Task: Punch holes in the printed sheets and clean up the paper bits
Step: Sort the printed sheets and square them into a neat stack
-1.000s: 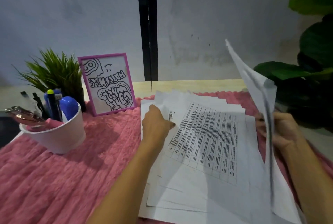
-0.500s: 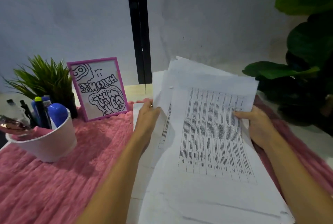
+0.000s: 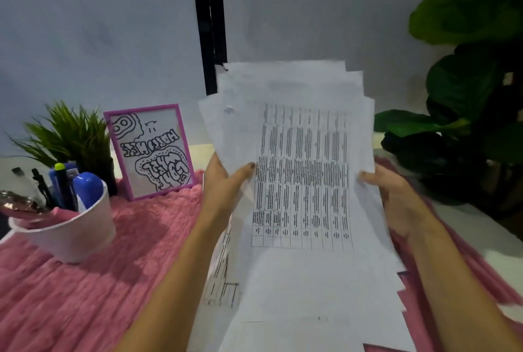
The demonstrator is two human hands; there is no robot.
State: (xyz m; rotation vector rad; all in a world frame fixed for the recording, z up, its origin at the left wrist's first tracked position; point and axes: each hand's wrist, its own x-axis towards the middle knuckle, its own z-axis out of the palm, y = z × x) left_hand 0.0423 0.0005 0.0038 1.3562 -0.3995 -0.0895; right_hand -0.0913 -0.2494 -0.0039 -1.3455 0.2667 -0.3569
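While both hands grip it, the stack of printed sheets (image 3: 302,181) sits raised off the desk (image 3: 481,241), tilted w/ its top edge toward the wall (image 3: 85,40) & its bottom edge low, near the person. The left hand (image 3: 223,187) grasps the stack's left edge. Its thumb lies across the front of the top pg, just touching the printed table; the other fingers are behind the paper, hidden. The right hand (image 3: 396,201) grasps the right edge, approx level w/ the left. Its thumb tip shows on the front margin; the rest of the fingers are tucked behind, can't see them.

The sheets aren't squared up: edges fan out at top & right. The top pg carries a dense black table, too blurred to read. One more loose sheet (image 3: 223,281) lies flat under the stack's lower left, beside the left forearm, on the pink fuzzy cloth (image 3: 85,295).

At left on the cloth stands a white cup (image 3: 70,235) w/ pens (image 3: 60,184) in it. A small spiky plant (image 3: 70,136) is behind the cup, & just right of it a pink-framed drawing (image 3: 152,150) leans upright. A black strip (image 3: 208,26) runs down the wall behind the stack. A big dark-leaved plant (image 3: 467,125) is at far right, apart from the paper.
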